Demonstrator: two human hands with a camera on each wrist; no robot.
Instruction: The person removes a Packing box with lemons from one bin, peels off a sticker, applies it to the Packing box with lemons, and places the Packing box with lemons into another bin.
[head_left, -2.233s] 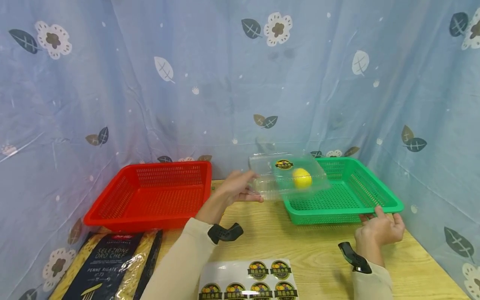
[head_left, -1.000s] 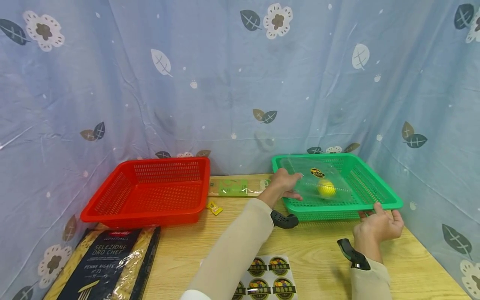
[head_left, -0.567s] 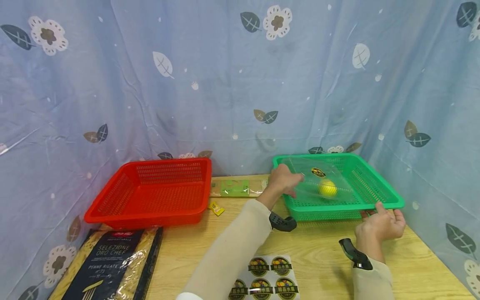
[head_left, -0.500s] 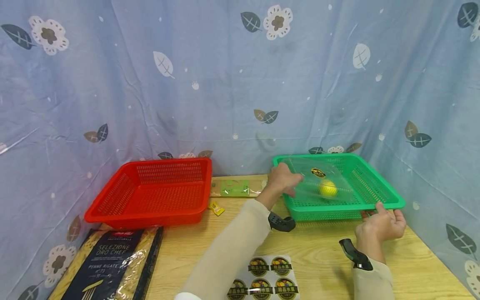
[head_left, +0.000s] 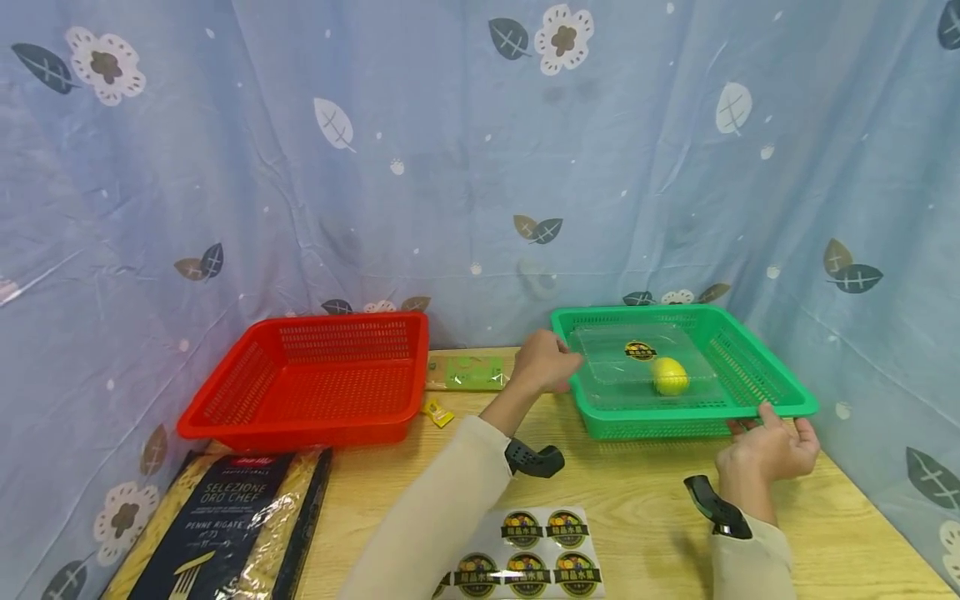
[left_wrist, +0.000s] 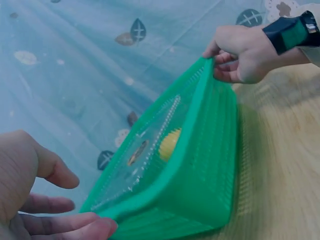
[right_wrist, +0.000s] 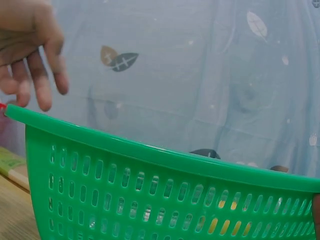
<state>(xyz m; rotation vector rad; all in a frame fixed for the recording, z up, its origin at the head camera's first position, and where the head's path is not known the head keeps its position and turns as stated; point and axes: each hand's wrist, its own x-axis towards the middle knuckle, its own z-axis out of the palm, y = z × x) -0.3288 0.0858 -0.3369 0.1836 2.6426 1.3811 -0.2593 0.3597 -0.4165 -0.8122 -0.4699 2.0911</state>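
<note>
A clear plastic clamshell box (head_left: 611, 354) lies inside the green basket (head_left: 600, 423). On its lid is a dark round sticker (head_left: 640, 350), and through the plastic shows a yellow lemon-like fruit (head_left: 670, 377). My left hand (head_left: 546, 363) is at the basket's left end, and in the left wrist view its loosely extended fingers (left_wrist: 70, 226) are beside the rim, holding nothing. At the basket's front right, my right hand (head_left: 767, 450) pinches the rim, thumb on top and fingers beneath.
A red basket (head_left: 300, 435) stands on the left. In front of it lies a bag of penne pasta (head_left: 225, 525). A green-labelled flat packet (head_left: 468, 372) and a small yellow sachet (head_left: 437, 413) lie between the baskets. A sticker sheet (head_left: 525, 550) is at the front; a curtain (head_left: 480, 167) hangs behind.
My left hand carried the clear box rightward into the green basket, released it and drew back left to the rim. The box now lies flatter. My right hand has kept hold of the rim.
</note>
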